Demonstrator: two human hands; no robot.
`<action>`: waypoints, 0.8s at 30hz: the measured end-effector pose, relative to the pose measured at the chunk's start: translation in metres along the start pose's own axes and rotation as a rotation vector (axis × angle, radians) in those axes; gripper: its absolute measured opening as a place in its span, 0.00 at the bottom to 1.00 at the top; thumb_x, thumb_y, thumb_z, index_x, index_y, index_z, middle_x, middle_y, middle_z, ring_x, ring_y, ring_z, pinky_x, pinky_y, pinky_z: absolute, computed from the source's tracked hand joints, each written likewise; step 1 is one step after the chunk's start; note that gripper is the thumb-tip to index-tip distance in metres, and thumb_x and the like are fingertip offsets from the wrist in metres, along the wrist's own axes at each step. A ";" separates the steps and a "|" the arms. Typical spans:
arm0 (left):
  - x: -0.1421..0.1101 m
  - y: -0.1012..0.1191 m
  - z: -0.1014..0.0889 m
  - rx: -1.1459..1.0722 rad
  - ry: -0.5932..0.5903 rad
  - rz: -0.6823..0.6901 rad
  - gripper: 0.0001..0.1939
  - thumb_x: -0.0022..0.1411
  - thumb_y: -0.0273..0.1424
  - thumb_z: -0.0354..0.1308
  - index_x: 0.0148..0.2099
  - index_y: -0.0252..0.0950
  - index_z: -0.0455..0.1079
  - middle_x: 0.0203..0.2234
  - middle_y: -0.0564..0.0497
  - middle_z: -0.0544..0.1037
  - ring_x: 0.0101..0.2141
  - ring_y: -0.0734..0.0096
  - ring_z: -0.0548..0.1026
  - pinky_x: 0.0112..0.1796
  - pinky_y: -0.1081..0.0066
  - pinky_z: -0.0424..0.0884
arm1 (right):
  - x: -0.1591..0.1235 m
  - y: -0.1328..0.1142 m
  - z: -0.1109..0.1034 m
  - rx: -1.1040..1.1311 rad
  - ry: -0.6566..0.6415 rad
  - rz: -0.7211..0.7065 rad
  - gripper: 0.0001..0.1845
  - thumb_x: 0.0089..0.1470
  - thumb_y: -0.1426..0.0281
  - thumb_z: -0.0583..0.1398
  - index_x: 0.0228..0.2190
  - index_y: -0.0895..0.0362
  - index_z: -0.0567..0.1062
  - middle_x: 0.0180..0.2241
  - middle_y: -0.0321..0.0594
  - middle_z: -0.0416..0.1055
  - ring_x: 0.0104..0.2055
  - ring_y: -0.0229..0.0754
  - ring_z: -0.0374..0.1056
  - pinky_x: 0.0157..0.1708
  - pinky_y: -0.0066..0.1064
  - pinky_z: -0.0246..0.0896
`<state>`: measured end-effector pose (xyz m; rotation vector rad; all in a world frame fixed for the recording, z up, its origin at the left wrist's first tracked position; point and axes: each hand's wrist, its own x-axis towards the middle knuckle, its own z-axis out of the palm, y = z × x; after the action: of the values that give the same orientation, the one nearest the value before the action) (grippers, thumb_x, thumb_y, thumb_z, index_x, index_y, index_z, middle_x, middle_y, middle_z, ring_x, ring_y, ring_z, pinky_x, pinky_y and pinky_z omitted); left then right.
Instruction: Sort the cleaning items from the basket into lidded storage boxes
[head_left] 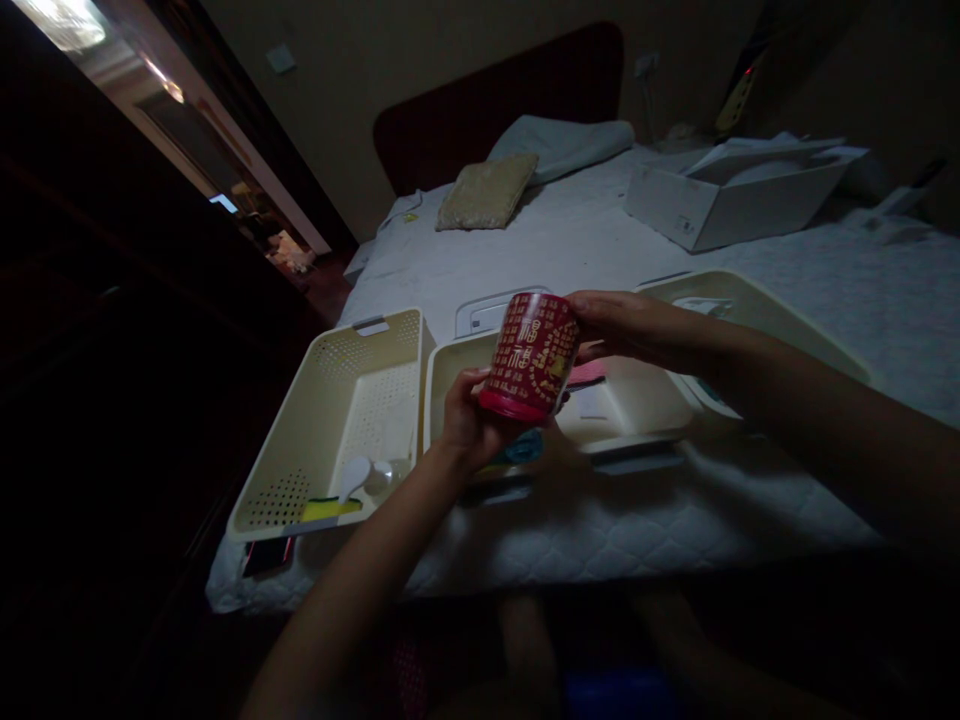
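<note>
A red cup [531,355] with gold characters is held tilted above the middle cream bin [450,372] on the bed. My left hand [471,420] wraps round its base from below. My right hand [628,326] grips its upper rim from the right. Under the cup lie a pink item [587,373] and a bluish item [525,446] in the bin.
A perforated cream basket [279,470] at the left holds a white spoon [354,476] and a yellow sponge [330,509]. Another cream bin [757,305] sits at the right. Farther back lie pillows [487,190] and an open white box [739,195]. A dark phone [266,556] lies at the mattress corner.
</note>
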<state>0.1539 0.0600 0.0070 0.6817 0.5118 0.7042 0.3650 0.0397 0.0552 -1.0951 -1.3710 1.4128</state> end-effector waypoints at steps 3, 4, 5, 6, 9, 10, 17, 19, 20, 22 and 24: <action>-0.001 0.001 0.002 -0.011 -0.023 -0.010 0.30 0.44 0.42 0.59 0.49 0.32 0.67 0.43 0.39 0.78 0.51 0.42 0.73 0.49 0.46 0.69 | 0.001 0.002 0.000 0.037 -0.024 -0.022 0.22 0.53 0.52 0.62 0.40 0.57 0.74 0.40 0.43 0.74 0.42 0.42 0.71 0.47 0.36 0.68; -0.001 0.001 0.002 -0.011 -0.026 -0.010 0.30 0.45 0.42 0.59 0.50 0.33 0.67 0.44 0.39 0.78 0.51 0.42 0.73 0.49 0.46 0.69 | 0.002 0.002 0.001 0.043 -0.017 -0.022 0.22 0.52 0.53 0.62 0.40 0.57 0.74 0.40 0.43 0.74 0.41 0.42 0.71 0.47 0.37 0.67; -0.001 0.001 0.002 -0.009 -0.028 -0.009 0.30 0.45 0.42 0.59 0.50 0.33 0.67 0.44 0.39 0.78 0.51 0.43 0.73 0.50 0.46 0.69 | 0.002 0.002 0.002 0.046 -0.007 -0.019 0.21 0.52 0.53 0.63 0.39 0.57 0.74 0.39 0.44 0.74 0.41 0.42 0.71 0.47 0.37 0.68; -0.001 0.001 0.001 -0.006 -0.030 -0.006 0.30 0.45 0.42 0.59 0.51 0.33 0.67 0.44 0.39 0.78 0.51 0.43 0.73 0.50 0.46 0.69 | 0.002 0.002 0.002 0.052 0.005 -0.017 0.20 0.52 0.54 0.63 0.38 0.58 0.74 0.39 0.44 0.74 0.40 0.42 0.71 0.47 0.38 0.67; -0.001 0.001 -0.001 0.010 -0.030 -0.002 0.30 0.45 0.42 0.59 0.50 0.33 0.67 0.44 0.39 0.78 0.51 0.43 0.73 0.50 0.46 0.69 | 0.004 0.002 0.004 0.096 0.047 -0.023 0.17 0.51 0.58 0.65 0.37 0.58 0.75 0.38 0.43 0.74 0.40 0.42 0.71 0.49 0.40 0.67; -0.001 0.001 -0.001 0.017 -0.026 0.001 0.30 0.45 0.43 0.59 0.50 0.33 0.67 0.44 0.39 0.78 0.51 0.43 0.73 0.50 0.46 0.69 | 0.004 0.002 0.005 0.113 0.066 -0.032 0.16 0.50 0.60 0.65 0.37 0.58 0.75 0.38 0.43 0.74 0.40 0.41 0.71 0.50 0.41 0.66; -0.001 0.005 0.001 0.150 -0.011 0.065 0.25 0.48 0.49 0.59 0.42 0.35 0.70 0.41 0.42 0.78 0.50 0.49 0.72 0.49 0.54 0.70 | 0.007 0.002 0.002 0.152 0.187 -0.105 0.17 0.43 0.64 0.69 0.35 0.57 0.76 0.36 0.39 0.74 0.36 0.36 0.69 0.43 0.33 0.68; -0.002 0.005 0.002 0.221 0.010 0.114 0.26 0.48 0.50 0.61 0.42 0.36 0.70 0.42 0.44 0.77 0.50 0.53 0.72 0.49 0.58 0.69 | 0.008 0.003 0.000 0.151 0.226 -0.123 0.16 0.42 0.64 0.69 0.34 0.57 0.76 0.34 0.38 0.73 0.35 0.35 0.69 0.38 0.29 0.69; -0.002 0.004 0.003 0.257 0.025 0.146 0.26 0.47 0.49 0.63 0.42 0.36 0.70 0.42 0.45 0.77 0.49 0.54 0.72 0.49 0.60 0.69 | 0.008 0.003 -0.001 0.146 0.247 -0.130 0.16 0.42 0.65 0.69 0.34 0.57 0.76 0.33 0.38 0.73 0.34 0.35 0.69 0.36 0.28 0.68; -0.001 0.002 0.005 0.320 0.056 0.201 0.26 0.46 0.47 0.66 0.44 0.37 0.70 0.42 0.47 0.76 0.48 0.58 0.72 0.49 0.62 0.68 | 0.009 0.004 -0.002 0.130 0.283 -0.133 0.14 0.43 0.65 0.69 0.33 0.57 0.76 0.32 0.38 0.73 0.34 0.36 0.69 0.35 0.29 0.69; 0.000 -0.001 0.006 0.359 0.090 0.229 0.27 0.45 0.45 0.68 0.44 0.37 0.70 0.42 0.48 0.76 0.46 0.62 0.72 0.48 0.63 0.68 | 0.010 0.005 -0.002 0.109 0.317 -0.128 0.13 0.45 0.66 0.68 0.33 0.57 0.75 0.33 0.39 0.73 0.33 0.36 0.69 0.37 0.32 0.70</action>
<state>0.1580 0.0575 0.0106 1.0598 0.6579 0.8700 0.3648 0.0497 0.0499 -1.0864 -1.1043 1.1513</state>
